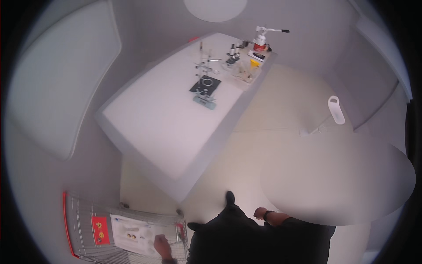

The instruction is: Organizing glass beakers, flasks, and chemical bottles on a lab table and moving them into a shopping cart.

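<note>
My left hand (162,246) hangs over the near right part of a wire shopping cart (77,224). Below it in the cart is a white foam tray (123,242) with small brass-coloured parts (131,236) and other small items too small to name. Whether that hand touches the tray or the cart I cannot tell. My right hand (260,213), with a black band on the wrist, hangs over the floor beside my leg. Its fingers look curled, and nothing shows in it. Blur hides the finger details of both hands.
Ahead stands a large white table (158,125). It bears a lab stand with clamps (205,74), a black mat (214,86), a clear bin (245,74) with a yellow funnel (254,63), and a lever press (260,39). A white stand (336,110) rises from the floor at right.
</note>
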Demonstrator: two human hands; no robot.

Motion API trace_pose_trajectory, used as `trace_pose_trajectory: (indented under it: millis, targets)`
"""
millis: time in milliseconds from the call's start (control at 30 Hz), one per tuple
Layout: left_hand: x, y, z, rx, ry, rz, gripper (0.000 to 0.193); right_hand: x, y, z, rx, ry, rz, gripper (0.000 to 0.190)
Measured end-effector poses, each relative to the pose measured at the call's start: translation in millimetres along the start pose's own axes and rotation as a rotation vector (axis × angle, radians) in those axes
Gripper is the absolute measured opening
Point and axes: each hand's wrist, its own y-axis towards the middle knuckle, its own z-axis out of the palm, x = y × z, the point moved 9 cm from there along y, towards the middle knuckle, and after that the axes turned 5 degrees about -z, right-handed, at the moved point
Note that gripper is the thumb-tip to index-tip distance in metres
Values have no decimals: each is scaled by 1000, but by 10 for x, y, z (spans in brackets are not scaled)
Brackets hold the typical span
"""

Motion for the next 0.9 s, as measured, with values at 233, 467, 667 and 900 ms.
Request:
trace_pose_trajectory:
  millis: [233, 467, 667, 900]
  targets:
    - [-2594, 281, 1241, 142, -381, 145, 19, -850, 189, -209, 90, 607, 91, 35]
    - [-4018, -91, 3454, 659, -178, 157, 24, -2641, 793, -981, -210, 228, 95, 31]
    - [-4457, 134, 4344, 789, -183, 78, 25, -3272, 1281, -2071, -330, 232, 49, 44]
    - [-5425, 747, 5503, 929, -183, 31, 24, -3206, 1503, -3085, -626, 792, -163, 19]
